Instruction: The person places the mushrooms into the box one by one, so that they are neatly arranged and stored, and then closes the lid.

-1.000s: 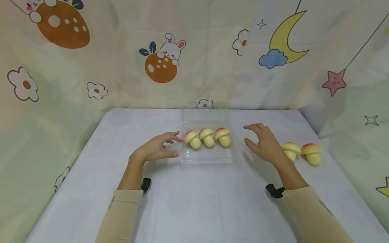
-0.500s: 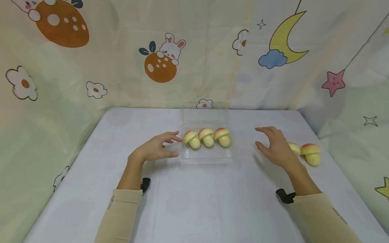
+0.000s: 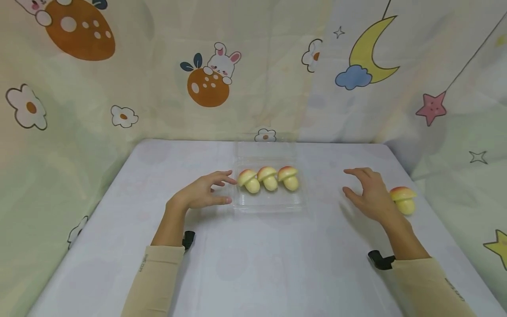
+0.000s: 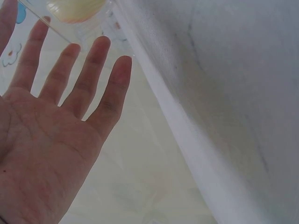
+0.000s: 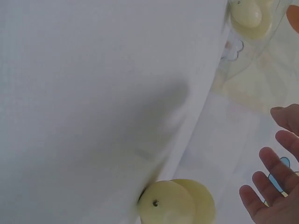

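Three toy mushrooms, pale yellow with red-tinged caps, lie in a row in a clear plastic container (image 3: 269,203); the middle one (image 3: 270,183) sits between its neighbours. At the container's left side my left hand (image 3: 206,191) holds nothing, its fingers spread; whether a fingertip touches the wall I cannot tell. My right hand (image 3: 370,193) hovers over the table at the right, fingers apart and holding nothing. Just beyond it lies another toy mushroom (image 3: 403,200); the one beside that is hidden behind the hand. A mushroom (image 5: 168,203) shows low in the right wrist view.
The container's transparent lid (image 3: 265,149) stands open at the back, near the table's far edge. A white cloth covers the table (image 3: 253,264). Printed curtains (image 3: 269,66) hang behind and at both sides.
My right hand has moved right and slightly nearer the front, away from the container, and now hides one of the two loose mushrooms. The left hand has stayed in place.
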Demonstrator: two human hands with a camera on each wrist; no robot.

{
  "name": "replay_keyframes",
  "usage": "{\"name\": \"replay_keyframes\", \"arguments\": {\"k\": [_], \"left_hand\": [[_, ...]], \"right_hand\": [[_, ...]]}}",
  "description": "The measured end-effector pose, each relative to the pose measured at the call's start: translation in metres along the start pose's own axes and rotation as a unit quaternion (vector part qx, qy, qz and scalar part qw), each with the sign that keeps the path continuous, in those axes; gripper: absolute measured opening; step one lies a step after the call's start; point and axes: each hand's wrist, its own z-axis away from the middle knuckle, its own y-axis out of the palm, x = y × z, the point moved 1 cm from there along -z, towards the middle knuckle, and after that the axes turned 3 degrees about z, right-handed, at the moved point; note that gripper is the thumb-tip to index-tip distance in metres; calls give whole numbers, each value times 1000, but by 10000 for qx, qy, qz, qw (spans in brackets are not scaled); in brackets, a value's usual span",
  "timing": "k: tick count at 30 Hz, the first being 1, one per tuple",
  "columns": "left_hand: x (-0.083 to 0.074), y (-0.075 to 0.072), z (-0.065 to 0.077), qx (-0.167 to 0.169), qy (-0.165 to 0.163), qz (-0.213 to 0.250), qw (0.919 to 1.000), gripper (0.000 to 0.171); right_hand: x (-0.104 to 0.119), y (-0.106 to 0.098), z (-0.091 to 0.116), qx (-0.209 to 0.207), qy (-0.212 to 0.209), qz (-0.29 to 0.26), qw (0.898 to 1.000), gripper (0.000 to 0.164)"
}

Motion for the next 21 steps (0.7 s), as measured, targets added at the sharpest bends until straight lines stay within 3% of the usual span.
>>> {"name": "replay_keyframes", "arguments": {"k": [5, 14, 21], "left_hand": [[-1, -1, 1, 30, 18, 30, 10000, 58], [0, -1, 1, 9, -7, 103, 9999, 58], [0, -1, 0, 28, -52, 66, 10000, 58]], "right_hand": [[-6, -1, 5, -225, -116, 59, 9997, 44], [-16, -12, 20, -18, 243, 187, 9995, 45], [-23, -16, 30, -76, 241, 140, 9996, 45]]}}
